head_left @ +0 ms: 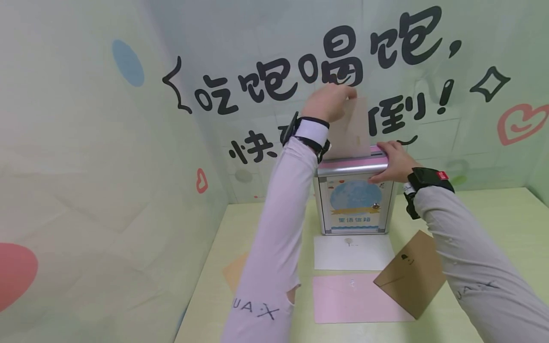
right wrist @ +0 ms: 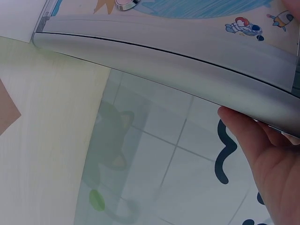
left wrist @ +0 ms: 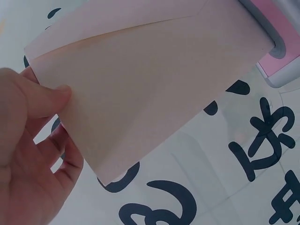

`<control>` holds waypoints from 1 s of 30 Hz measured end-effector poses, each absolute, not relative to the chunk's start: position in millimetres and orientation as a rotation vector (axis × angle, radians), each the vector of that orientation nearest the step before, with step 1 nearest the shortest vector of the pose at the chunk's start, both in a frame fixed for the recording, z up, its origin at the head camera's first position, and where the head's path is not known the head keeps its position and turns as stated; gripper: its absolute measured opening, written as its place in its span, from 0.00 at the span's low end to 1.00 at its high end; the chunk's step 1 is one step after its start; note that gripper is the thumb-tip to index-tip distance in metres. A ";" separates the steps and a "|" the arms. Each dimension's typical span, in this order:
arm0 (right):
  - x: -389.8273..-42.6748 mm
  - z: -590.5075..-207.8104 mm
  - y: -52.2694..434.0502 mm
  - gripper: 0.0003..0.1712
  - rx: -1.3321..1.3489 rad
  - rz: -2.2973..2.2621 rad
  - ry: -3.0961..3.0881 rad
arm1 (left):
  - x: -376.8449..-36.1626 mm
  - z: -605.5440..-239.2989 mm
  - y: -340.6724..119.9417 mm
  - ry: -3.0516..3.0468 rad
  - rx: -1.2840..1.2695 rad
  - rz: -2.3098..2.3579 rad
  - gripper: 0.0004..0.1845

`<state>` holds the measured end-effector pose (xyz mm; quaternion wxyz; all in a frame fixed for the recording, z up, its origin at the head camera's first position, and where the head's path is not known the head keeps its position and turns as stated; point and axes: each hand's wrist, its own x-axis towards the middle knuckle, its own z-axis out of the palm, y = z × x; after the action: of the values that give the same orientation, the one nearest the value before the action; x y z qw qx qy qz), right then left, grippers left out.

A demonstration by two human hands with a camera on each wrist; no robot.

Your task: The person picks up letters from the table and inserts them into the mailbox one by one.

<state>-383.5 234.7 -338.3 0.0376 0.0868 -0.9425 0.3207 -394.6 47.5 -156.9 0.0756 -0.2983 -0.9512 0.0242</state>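
My left hand [head_left: 328, 102] pinches a pale pink envelope [head_left: 353, 128] by its upper end, thumb on the near face. The envelope stands upright over a silver-framed letter box [head_left: 391, 209] with a pink top, its lower end at the slot. In the left wrist view, the envelope [left wrist: 140, 93] reaches the slot's grey rim [left wrist: 276, 44]; how far it goes in is hidden. My right hand [head_left: 396, 162] grips the box's upper right corner, fingers on top and thumb at the front. The right wrist view shows this hand [right wrist: 276, 159] against the box's side [right wrist: 164, 63].
Before the box lie a white envelope [head_left: 353, 255] and a pink envelope [head_left: 347, 302]. A brown envelope [head_left: 411, 276] overlaps the pink one. An orange-tan paper [head_left: 236, 271] is partly hidden by my left sleeve. A wall with black lettering [head_left: 266, 78] rises behind the table [head_left: 493, 214].
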 end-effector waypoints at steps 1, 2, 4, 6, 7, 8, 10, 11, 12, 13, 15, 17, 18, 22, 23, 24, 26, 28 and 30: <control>-383.5 -338.4 234.8 0.62 0.266 0.983 -2.893 | -394.5 -158.4 47.6 -2.845 -0.902 0.089 0.25; -383.2 -338.2 234.5 0.62 0.268 0.982 -2.894 | -394.4 -159.8 47.8 -2.843 -0.907 0.100 0.25; -383.0 -338.1 234.4 0.62 0.271 0.983 -2.897 | -394.6 -163.0 47.7 -2.829 -0.920 0.118 0.25; -383.1 -338.2 234.7 0.62 0.278 0.980 -2.895 | -394.9 -165.9 47.8 -2.822 -0.930 0.110 0.25; -383.3 -338.3 235.0 0.62 0.282 0.979 -2.893 | -395.1 -167.3 47.8 -2.814 -0.936 0.115 0.25; -383.5 -338.5 235.2 0.62 0.285 0.979 -2.890 | -395.6 -168.8 48.0 -2.813 -0.939 0.109 0.25; -384.3 -339.1 236.1 0.62 0.288 0.981 -2.885 | -396.7 -172.3 49.1 -2.815 -0.943 0.098 0.25; -384.4 -339.2 236.3 0.62 0.289 0.982 -2.883 | -397.4 -174.3 49.6 -2.815 -0.945 0.098 0.25; -384.4 -339.2 236.4 0.61 0.287 0.986 -2.882 | -398.3 -176.4 50.4 -2.816 -0.946 0.102 0.25; -384.0 -339.0 236.2 0.61 0.284 0.990 -2.882 | -399.1 -178.5 51.1 -2.819 -0.950 0.109 0.25; -382.4 -338.0 235.3 0.61 0.279 0.998 -2.885 | -400.7 -183.2 52.6 -2.834 -0.949 0.105 0.26; -380.2 -336.8 234.3 0.62 0.272 1.006 -2.891 | -402.2 -187.9 53.7 -2.843 -0.951 0.109 0.26; -379.1 -336.2 233.7 0.62 0.270 1.011 -2.893 | -402.4 -190.0 54.1 -2.851 -0.950 0.104 0.26; -376.6 -336.2 233.6 0.63 0.278 1.026 -2.883 | -402.3 -197.4 55.3 -2.870 -0.939 0.092 0.26; -376.4 -336.4 233.8 0.63 0.284 1.030 -2.875 | -402.0 -198.9 55.5 -2.875 -0.939 0.085 0.26; -376.3 -336.7 233.9 0.64 0.287 1.017 -2.863 | -401.6 -200.2 55.7 -2.877 -0.940 0.084 0.26; -377.2 -337.5 234.8 0.64 0.299 1.017 -2.847 | -401.2 -202.7 56.3 -2.887 -0.938 0.083 0.25; -378.1 -337.8 235.3 0.64 0.305 1.015 -2.841 | -401.2 -205.2 56.7 -2.888 -0.942 0.086 0.25; -378.6 -337.6 235.2 0.64 0.300 1.008 -2.848 | -401.5 -208.0 57.1 -2.891 -0.939 0.088 0.25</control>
<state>-378.6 235.2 -337.6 0.0528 0.0987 -0.9368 0.3316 -401.5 57.1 -208.0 0.0504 -0.3085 -0.9494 0.0288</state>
